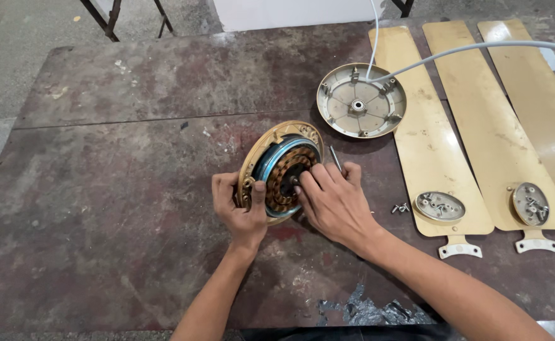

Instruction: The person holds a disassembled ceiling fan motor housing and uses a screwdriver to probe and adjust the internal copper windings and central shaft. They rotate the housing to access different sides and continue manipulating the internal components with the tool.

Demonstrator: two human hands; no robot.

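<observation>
Gold-coloured and tilted on its edge, the fan motor (282, 169) stands mid-table on the worn brown table (119, 189), copper windings facing the person. The left hand (243, 208) grips its rim at seven o'clock, thumb over the edge. The right hand (334, 202) rests fingers curled on the windings at four o'clock. A round metal cover (361, 100) lies at one o'clock, with three gold blades (479, 120) at three o'clock and loose screws (400, 208) nearby.
</observation>
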